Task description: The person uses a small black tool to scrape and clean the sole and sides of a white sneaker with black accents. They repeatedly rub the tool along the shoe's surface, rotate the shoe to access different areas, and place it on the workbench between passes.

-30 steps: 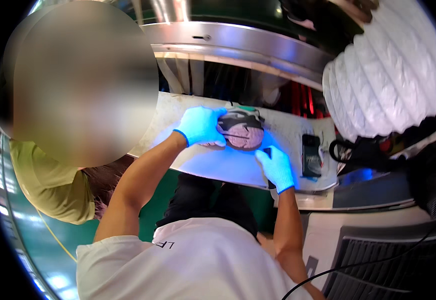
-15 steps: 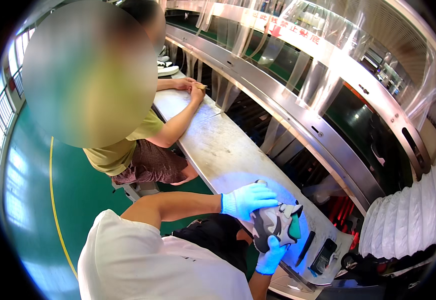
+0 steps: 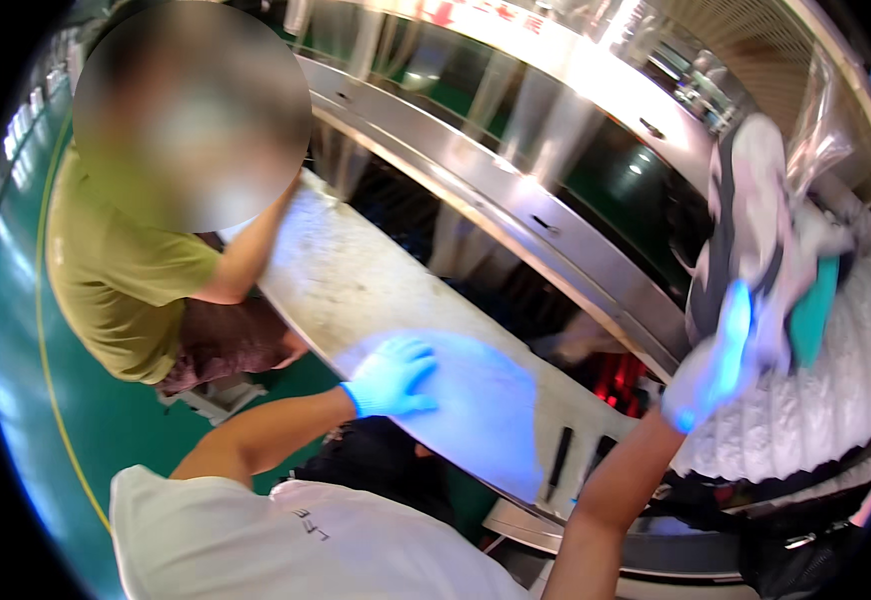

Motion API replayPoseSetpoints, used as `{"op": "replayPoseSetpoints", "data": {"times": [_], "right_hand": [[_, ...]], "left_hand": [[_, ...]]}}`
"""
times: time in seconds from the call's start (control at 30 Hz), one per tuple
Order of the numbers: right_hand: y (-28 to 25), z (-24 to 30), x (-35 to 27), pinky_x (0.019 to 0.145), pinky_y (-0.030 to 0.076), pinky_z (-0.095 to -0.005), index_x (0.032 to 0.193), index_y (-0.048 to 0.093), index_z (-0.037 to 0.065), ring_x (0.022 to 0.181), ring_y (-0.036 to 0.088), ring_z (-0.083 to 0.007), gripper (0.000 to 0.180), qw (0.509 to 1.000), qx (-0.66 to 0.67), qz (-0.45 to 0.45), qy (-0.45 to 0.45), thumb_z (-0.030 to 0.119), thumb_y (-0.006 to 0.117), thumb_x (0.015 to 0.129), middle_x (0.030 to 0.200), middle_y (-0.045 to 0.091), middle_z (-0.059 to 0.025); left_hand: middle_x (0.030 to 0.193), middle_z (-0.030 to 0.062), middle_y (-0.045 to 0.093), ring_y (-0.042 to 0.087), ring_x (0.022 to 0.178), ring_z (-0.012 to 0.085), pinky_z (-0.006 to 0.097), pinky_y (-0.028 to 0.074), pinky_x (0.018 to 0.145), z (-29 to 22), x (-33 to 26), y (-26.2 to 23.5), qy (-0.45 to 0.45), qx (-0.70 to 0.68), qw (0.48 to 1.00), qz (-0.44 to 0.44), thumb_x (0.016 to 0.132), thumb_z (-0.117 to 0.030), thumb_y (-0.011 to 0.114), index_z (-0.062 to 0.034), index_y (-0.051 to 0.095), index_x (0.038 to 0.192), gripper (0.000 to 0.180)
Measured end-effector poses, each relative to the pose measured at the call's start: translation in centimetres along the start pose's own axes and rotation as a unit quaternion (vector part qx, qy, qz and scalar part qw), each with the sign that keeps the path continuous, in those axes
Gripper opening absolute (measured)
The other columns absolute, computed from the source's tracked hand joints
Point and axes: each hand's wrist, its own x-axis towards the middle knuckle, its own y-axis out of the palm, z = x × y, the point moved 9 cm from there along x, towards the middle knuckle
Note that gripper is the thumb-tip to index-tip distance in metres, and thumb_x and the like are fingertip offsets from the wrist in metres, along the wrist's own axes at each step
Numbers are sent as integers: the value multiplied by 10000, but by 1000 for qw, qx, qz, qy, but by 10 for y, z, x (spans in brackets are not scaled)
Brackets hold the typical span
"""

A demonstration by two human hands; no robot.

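Note:
My right hand, in a pale glove lit blue, is raised at the right and closed around a shoe. The shoe is light grey with dark grey panels and a green part on its right side. It stands close to the camera, somewhat blurred. My left hand, gloved too, lies at the near edge of the narrow workbench with its fingers spread and nothing in it. A patch of blue light falls on the bench beside it.
A black stick-like tool lies on the bench near my right forearm. Along the far side runs a metal-framed machine with clear hanging strips. A white ribbed duct is at the right. A co-worker in a yellow-green shirt sits at the left.
The shoe has gone from over the bench, between both hands, up to the right in my right hand. My left hand has let go and moved left onto the bench. The view has shifted.

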Motion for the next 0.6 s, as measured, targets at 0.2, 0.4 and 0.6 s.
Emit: {"op": "replayPoseSetpoints", "data": {"times": [0.2, 0.4, 0.6], "right_hand": [[147, -78, 197, 999, 603, -515, 1261, 749, -48, 1176, 752, -456, 874, 967, -201, 36, 149, 694, 882, 819, 1282, 764, -276], [189, -67, 124, 1042, 581, -483, 1345, 741, 28, 1204, 752, -378, 570, 983, -140, 114, -18, 451, 813, 970, 1326, 772, -184], [148, -107, -9, 989, 598, -514, 1425, 730, 98, 1141, 742, -410, 578, 880, -347, 321, 38, 352, 828, 916, 1280, 744, -197]], "left_hand": [[1547, 190, 629, 548, 1469, 427, 553, 412, 1258, -6, 7, -6, -1, 5, 1000, 13, 871, -611, 825, -60, 716, 1406, 776], [1531, 193, 636, 553, 1460, 427, 552, 407, 1261, 4, 6, -4, -25, -11, 1000, 4, 862, -593, 836, -57, 722, 1385, 757], [1525, 212, 634, 551, 1457, 439, 556, 404, 1265, 9, 5, -5, -23, -14, 1000, 6, 856, -585, 836, -48, 725, 1370, 751]]}}
